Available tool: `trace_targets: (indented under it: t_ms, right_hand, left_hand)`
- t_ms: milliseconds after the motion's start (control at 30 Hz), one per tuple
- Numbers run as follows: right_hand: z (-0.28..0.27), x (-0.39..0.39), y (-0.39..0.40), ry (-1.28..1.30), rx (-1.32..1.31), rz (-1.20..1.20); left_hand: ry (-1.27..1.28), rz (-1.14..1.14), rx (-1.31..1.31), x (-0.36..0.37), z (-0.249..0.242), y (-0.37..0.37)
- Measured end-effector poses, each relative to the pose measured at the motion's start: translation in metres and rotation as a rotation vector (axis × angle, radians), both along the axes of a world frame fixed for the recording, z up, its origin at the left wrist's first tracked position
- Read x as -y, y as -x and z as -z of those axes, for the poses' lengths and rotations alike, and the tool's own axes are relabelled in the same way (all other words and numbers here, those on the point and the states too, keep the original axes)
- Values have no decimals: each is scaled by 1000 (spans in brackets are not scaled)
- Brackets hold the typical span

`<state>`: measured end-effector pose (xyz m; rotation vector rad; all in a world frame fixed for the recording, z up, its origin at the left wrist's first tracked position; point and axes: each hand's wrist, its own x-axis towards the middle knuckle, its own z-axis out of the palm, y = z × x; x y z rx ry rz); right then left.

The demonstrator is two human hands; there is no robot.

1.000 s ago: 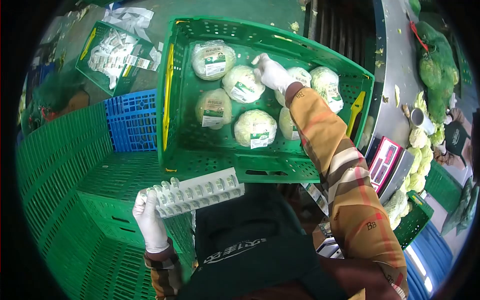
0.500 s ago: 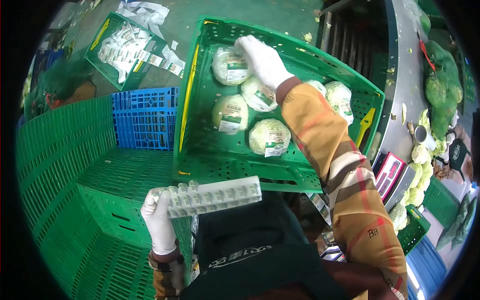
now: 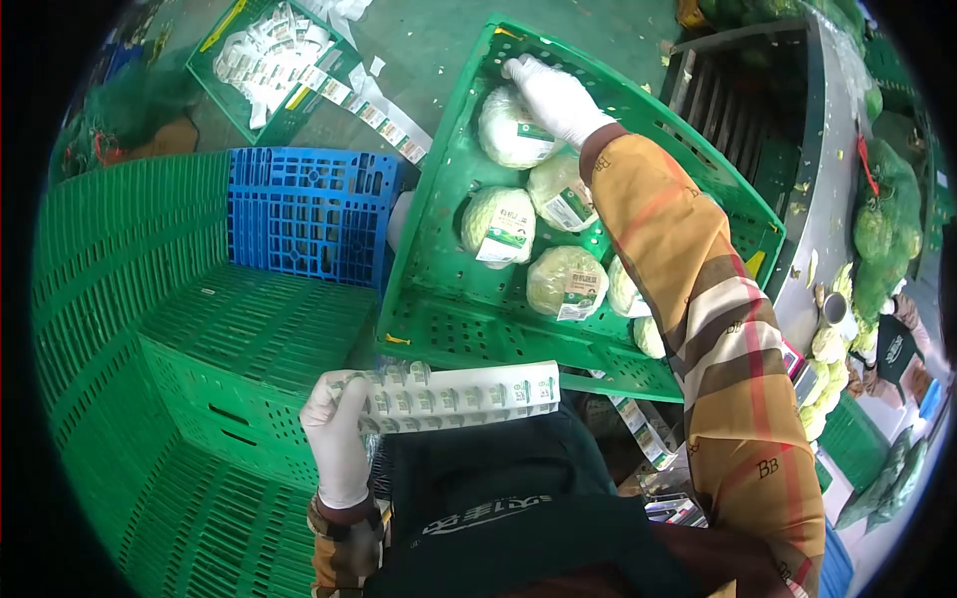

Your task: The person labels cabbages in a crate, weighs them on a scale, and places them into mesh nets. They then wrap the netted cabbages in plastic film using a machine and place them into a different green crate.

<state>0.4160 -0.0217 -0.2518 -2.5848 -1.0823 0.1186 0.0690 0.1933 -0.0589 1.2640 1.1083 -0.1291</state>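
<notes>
A white-gloved left hand point(image 3: 337, 439), my own, pinches one end of a label sheet point(image 3: 469, 399) in front of my dark apron. Rows of small green and white stickers cover the sheet. My right hand point(image 3: 558, 100), also gloved, reaches into the far left corner of a large green crate point(image 3: 429, 344). Its closed fingers rest over the top of a plastic-wrapped cabbage point(image 3: 503, 135); the fingertips' exact hold is partly hidden. Several more wrapped, labelled heads lie around it, including one cabbage point(image 3: 496, 227) nearer me. My right sleeve covers part of the crate.
Stacked green crates point(image 3: 130, 239) and a blue crate point(image 3: 309, 214) stand at left. A small green crate point(image 3: 284, 120) holds used label strips point(image 3: 269, 60). On the right are a metal counter point(image 3: 832, 149) and a green net sack point(image 3: 887, 229). Another person point(image 3: 897, 344) is further right.
My right hand has shifted across the cabbage toward the crate's far left corner. The view has turned, so the large crate appears further right and more slanted. My left hand keeps the label sheet.
</notes>
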Motion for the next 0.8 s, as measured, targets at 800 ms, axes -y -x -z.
trace_targets:
  t_ms: [800]
  right_hand:
    - [-7, 22, 27, 354, -109, 154]
  left_hand:
    - [-7, 90, 11, -11, -1, -10]
